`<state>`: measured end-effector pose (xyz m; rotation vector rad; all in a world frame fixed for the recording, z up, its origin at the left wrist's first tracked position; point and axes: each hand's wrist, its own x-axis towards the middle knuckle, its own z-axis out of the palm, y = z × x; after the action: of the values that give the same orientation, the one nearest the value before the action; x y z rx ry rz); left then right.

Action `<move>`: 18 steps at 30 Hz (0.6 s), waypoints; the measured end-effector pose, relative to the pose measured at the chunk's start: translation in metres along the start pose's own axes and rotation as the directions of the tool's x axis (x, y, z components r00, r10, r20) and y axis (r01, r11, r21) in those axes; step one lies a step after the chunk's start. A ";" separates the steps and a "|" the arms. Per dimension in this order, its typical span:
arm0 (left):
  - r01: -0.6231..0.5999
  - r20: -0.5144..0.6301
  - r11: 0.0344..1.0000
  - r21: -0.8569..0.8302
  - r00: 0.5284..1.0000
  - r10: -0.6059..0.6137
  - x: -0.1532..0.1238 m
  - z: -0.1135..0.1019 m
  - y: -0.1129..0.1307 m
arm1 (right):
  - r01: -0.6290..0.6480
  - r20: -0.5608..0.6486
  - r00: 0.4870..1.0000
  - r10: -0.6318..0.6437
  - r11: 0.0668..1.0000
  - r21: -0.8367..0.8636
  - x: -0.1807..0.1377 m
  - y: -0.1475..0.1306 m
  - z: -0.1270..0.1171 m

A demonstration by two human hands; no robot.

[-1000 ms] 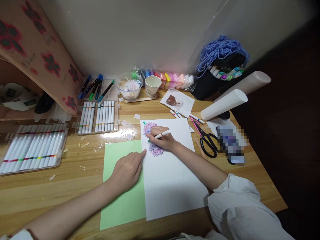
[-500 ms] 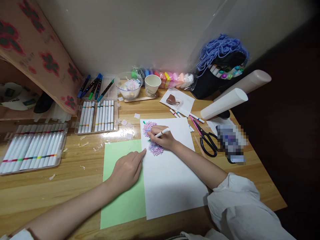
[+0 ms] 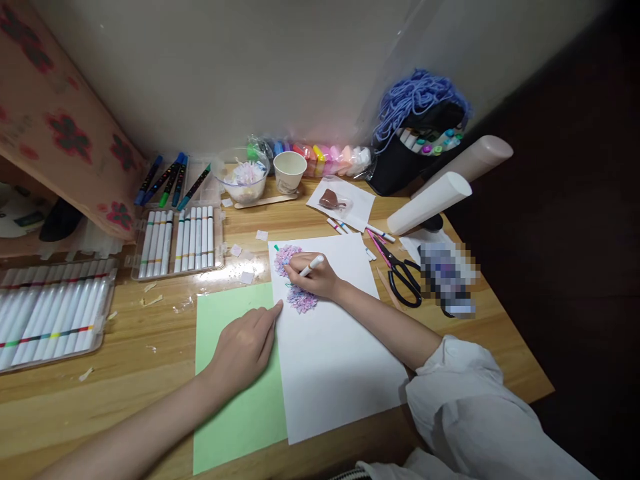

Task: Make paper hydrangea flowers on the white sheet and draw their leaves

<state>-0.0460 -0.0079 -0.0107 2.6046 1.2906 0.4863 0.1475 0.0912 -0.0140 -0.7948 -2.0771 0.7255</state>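
Observation:
My right hand [image 3: 323, 277] grips a white marker [image 3: 312, 265] with an orange-brown band, its tip hidden by the fingers. It rests over the upper left of a white sheet of paper [image 3: 345, 373]. Two rounded clusters of pink, purple and blue petals [image 3: 303, 302] lie on that sheet, with small green marks beside them. My left hand [image 3: 244, 343] lies on a green sheet [image 3: 240, 433], holding nothing, one finger stretched to the white sheet's left edge. The white sheet overlaps the green one.
Marker cases [image 3: 173, 270] stand at the left. Behind are a clear bowl [image 3: 245, 180], a paper cup [image 3: 290, 172] and bagged clay [image 3: 325, 159]. Black-handled scissors [image 3: 404, 283], white tubes [image 3: 430, 203] and a blurred phone-like object [image 3: 445, 273] sit right, near the table's edge.
The view has shifted a little, so most things appear further left. The marker stands slightly more upright in my right hand. My left hand keeps its place at the paper's edge.

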 end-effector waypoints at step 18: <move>0.018 -0.029 0.999 -0.038 0.999 -0.019 0.004 -0.002 -0.002 | -0.112 0.071 0.990 0.118 0.990 -0.081 -0.001 0.002 -0.003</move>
<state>-0.0461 -0.0039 -0.0084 2.5617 1.3008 0.5423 0.1511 0.0923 -0.0144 -0.9501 -2.1518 0.7524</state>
